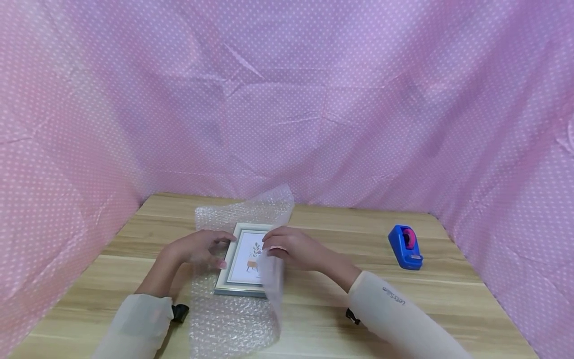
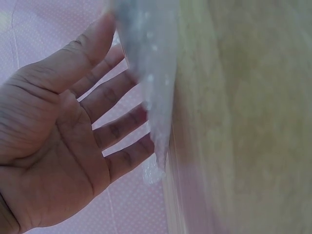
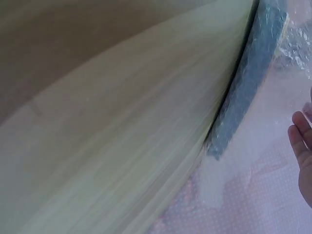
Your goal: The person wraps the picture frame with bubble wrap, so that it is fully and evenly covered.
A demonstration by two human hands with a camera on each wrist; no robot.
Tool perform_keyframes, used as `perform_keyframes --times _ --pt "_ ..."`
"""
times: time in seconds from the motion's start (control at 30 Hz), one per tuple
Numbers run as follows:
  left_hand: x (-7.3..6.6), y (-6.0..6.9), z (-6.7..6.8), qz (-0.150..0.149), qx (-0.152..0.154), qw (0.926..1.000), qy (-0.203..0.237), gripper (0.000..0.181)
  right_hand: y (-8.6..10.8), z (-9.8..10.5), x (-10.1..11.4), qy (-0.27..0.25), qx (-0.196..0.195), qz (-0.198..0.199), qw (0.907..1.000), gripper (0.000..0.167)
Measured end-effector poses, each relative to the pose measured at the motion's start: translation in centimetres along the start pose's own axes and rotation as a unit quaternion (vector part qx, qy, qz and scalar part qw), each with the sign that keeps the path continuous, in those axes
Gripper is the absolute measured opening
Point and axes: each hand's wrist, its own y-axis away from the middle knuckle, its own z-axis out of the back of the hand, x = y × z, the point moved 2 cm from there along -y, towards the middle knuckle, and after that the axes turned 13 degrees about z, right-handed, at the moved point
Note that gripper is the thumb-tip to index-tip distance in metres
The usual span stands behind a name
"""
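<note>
Picture frame lay face up on a sheet of bubble wrap, its plant print partly veiled along the right. Wrap extended above and below the frame; its right-hand flap stood raised, edge folded over the frame's right side. Left hand at the frame's left edge, thumb and forefinger touching it; left-wrist view showed the fingers spread, some tips hidden behind wrap. Right hand at the frame's right side, thumb and fingers pinching the flap's edge. Wooden tabletop beneath the frame. Blue tape dispenser, pink roll loaded, stood well to the frame's right. Dotted pink cloth hung beyond the frame.
</note>
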Motion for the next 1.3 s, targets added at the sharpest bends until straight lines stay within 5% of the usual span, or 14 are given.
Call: perform_keyframes --times 0.33,0.83,1.3 --pt "0.0 -0.4 -0.1 -0.015 0.003 0.9998 0.009 0.071 -2.1 -2.4 -0.4 -0.047 0.063 -0.045 0.9959 0.007" --pt "-0.1 -0.3 0.0 -0.003 -0.007 1.0 0.001 0.071 -3.4 -5.0 -0.9 -0.021 0.192 -0.111 0.9748 0.01" --pt "0.1 -0.4 0.4 -0.004 0.002 1.0 0.007 0.074 -4.6 -6.0 -1.0 0.005 0.211 -0.152 0.9656 0.009"
